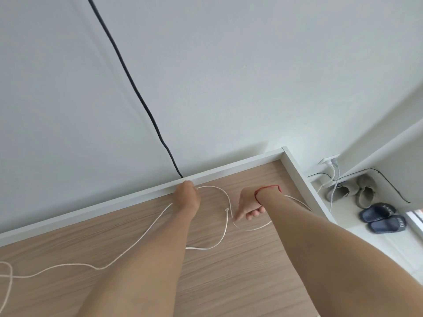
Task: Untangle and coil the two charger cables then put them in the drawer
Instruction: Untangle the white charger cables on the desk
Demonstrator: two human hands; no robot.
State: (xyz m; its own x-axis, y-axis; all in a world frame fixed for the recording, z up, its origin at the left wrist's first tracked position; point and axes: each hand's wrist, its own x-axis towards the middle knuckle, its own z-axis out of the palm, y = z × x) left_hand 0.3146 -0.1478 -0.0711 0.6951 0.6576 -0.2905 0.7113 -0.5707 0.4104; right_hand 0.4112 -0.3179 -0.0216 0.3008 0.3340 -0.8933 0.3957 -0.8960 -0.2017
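Observation:
Two white charger cables lie on the wooden tabletop (229, 282). One white cable (137, 240) runs from the lower left up to my left hand (186, 194), which grips it at the table's far edge, then loops round to a small connector (226, 210). A thinner white cable (254, 228) curves beneath my right hand (248, 205); that hand's fingers are curled over it and its index finger points at the cable's end. A red string circles my right wrist. No drawer is in view.
A black cable (128, 76) runs down the white wall to the table's white rim (114, 203). Right of the table, on the floor, stand dark slippers (382, 217), grey shoes (364, 191) and a wall socket (329, 162) with plugged-in cords.

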